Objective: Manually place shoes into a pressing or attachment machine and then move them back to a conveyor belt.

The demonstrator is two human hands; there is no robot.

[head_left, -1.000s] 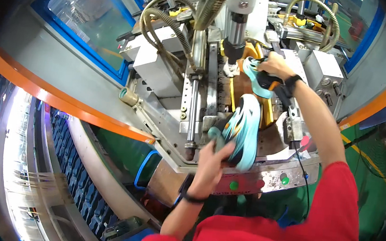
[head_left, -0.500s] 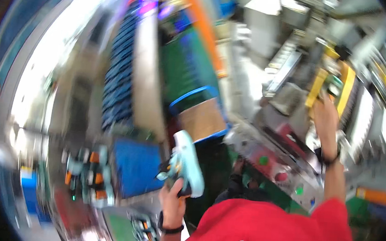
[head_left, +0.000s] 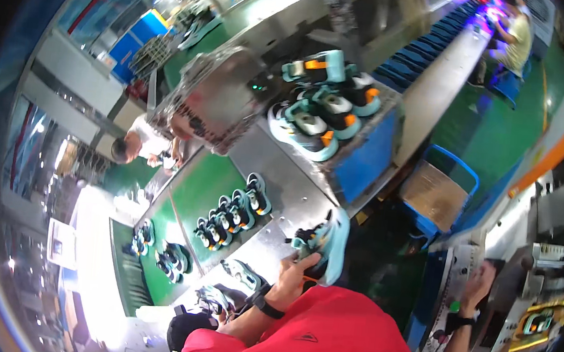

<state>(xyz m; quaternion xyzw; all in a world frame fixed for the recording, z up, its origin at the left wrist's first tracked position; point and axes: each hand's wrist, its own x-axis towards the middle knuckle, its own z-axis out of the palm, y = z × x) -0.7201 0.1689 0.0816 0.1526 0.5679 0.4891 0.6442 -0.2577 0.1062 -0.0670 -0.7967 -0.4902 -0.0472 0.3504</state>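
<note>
My left hand [head_left: 300,271] is closed around a sneaker [head_left: 331,244] with a pale blue sole and black and orange parts, tilted in front of my red shirt. Beside it runs the metal edge of the worktable [head_left: 303,205]. My right hand [head_left: 477,287] is out to the right over the machine's edge, fingers stretched and nothing visible in them. Near that hand sits a machine fixture [head_left: 537,322] with yellow bars and a small pale blue and black part between them.
Several matching sneakers [head_left: 321,106] crowd a blue-sided stand ahead. More sneakers [head_left: 224,218] line a green belt [head_left: 204,186]. A blue-framed stool [head_left: 435,193] stands right of centre. One co-worker [head_left: 141,140] is across the belt, another [head_left: 511,45] sits far right.
My view has swung left, bringing the belt and stand of sneakers nearer the middle. My right hand has come away from the yellow-barred fixture; the left still holds the sneaker.
</note>
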